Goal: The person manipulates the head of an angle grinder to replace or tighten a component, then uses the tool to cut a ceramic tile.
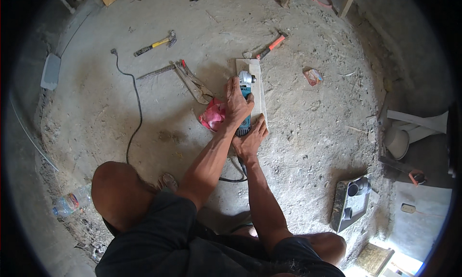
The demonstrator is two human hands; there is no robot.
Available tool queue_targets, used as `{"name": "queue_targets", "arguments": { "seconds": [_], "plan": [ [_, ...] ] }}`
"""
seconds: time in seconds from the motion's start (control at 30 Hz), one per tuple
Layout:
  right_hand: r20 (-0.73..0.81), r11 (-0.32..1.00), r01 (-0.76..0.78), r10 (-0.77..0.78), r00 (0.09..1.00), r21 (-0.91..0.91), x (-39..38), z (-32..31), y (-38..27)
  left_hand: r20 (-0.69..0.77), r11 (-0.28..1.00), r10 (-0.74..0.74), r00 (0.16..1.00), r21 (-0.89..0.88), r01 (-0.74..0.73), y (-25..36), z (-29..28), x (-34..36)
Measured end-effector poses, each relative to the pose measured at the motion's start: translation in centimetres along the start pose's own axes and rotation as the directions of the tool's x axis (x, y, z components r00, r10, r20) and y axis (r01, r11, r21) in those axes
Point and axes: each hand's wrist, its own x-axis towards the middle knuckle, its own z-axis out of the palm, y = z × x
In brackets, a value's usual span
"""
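An angle grinder (pixel 245 90) with a teal body and silver head lies along a pale flat board (pixel 258 96) on the ground in front of me. My left hand (pixel 237 103) is closed over the grinder's body just behind the head, fingers pointing away from me. Around its rear end, where the black cord leaves, my right hand (pixel 251 138) is wrapped; the palm side is hidden. The spindle sticks out on the head's right side. A crumpled pink-red plastic bag (pixel 211 115) lies just left of my left hand.
Beyond lie a yellow-handled hammer (pixel 156 45), an orange-handled hammer (pixel 273 46) and long-handled metal cutters (pixel 191 82). The black cord (pixel 139 101) trails left to its plug. A plastic bottle (pixel 71 203) is at lower left; a tray (pixel 340 205) with grey pipe fittings is at right.
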Motion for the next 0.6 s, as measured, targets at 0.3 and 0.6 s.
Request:
{"name": "queue_targets", "arguments": {
  "seconds": [0.3, 0.6],
  "plan": [
    [-0.014, 1.000, 0.022, -0.022, 1.000, 0.008, 0.10, 0.27, 0.09, 0.021, 1.000, -0.008, 1.000, 0.020, 0.008, -0.45, 0.05, 0.30],
    [0.012, 0.999, -0.013, 0.013, 1.000, 0.048, -0.01, -0.27, -0.27, -0.056, 0.999, 0.047, 0.997, 0.024, -0.046, -0.32, 0.28, 0.21]
  ]
}}
